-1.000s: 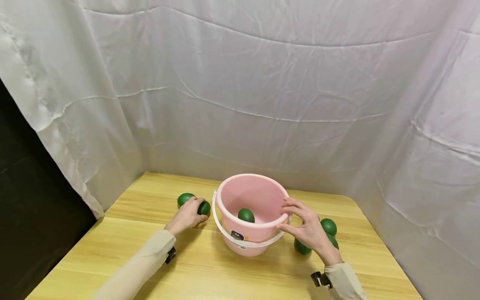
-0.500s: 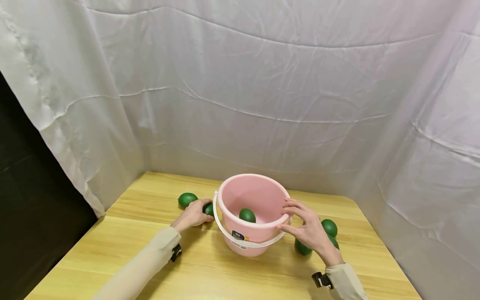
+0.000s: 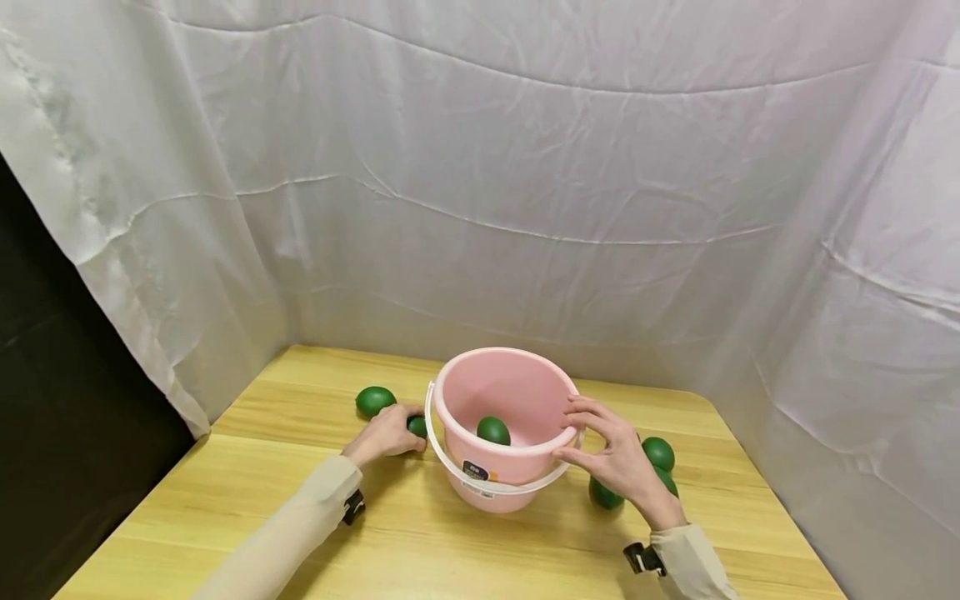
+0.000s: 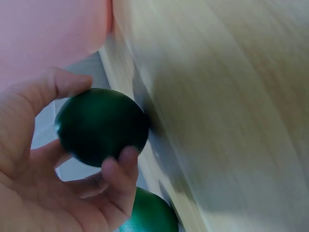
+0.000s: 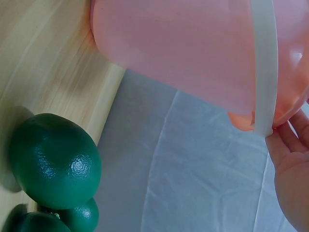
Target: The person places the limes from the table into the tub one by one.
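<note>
My left hand [image 3: 386, 433] curls its thumb and fingers round a dark green, lime-like fruit [image 4: 102, 126], just left of the bucket. The fruit is at the tabletop; I cannot tell whether it touches the wood. A pink bucket [image 3: 495, 462] with a white handle [image 3: 498, 487] stands mid-table, and another green fruit [image 3: 492, 430] lies inside it. My right hand [image 3: 611, 454] pinches the bucket's right rim, thumb outside and fingers over the edge. Beyond my left hand lies one more green fruit [image 3: 375, 401].
Several green fruits [image 5: 55, 159] sit close together on the wooden table [image 3: 480, 558], right of the bucket and partly hidden by the right hand. White cloth [image 3: 525, 183] hangs behind and beside the table. Dark fabric [image 3: 67, 433] shows at the left.
My left hand has moved right, towards the bucket, with the fruit, away from the other fruit on that side. The right hand and the bucket have stayed in place.
</note>
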Action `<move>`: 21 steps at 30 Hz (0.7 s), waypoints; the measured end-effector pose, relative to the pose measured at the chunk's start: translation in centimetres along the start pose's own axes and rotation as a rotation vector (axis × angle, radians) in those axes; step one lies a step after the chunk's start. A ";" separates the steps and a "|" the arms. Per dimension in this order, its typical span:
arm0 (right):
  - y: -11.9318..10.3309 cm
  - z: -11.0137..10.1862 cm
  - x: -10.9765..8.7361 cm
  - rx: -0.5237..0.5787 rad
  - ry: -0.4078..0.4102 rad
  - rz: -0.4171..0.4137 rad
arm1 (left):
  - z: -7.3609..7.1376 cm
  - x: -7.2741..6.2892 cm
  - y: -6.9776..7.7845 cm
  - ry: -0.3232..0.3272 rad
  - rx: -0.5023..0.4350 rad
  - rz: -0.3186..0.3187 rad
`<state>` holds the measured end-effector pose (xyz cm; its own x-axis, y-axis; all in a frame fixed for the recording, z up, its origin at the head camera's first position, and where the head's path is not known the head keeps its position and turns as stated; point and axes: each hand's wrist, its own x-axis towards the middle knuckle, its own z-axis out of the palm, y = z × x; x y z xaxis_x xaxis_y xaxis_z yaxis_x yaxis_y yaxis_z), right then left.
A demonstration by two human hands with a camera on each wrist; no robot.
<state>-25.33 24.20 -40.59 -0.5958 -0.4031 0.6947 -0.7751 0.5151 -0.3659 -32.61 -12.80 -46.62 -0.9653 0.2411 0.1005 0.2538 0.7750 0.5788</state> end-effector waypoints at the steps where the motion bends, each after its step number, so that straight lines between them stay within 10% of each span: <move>1: 0.0 0.0 0.0 0.004 -0.002 0.004 | 0.0 -0.1 0.0 -0.006 0.006 -0.003; 21: 0.1 -0.1 0.0 -0.008 0.008 -0.031 | -0.3 0.0 -0.1 0.015 0.067 -0.114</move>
<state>-25.40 24.31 -40.59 -0.5701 -0.4125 0.7105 -0.7912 0.5086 -0.3396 -32.67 -13.07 -46.46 -0.9887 0.1412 0.0497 0.1459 0.8342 0.5318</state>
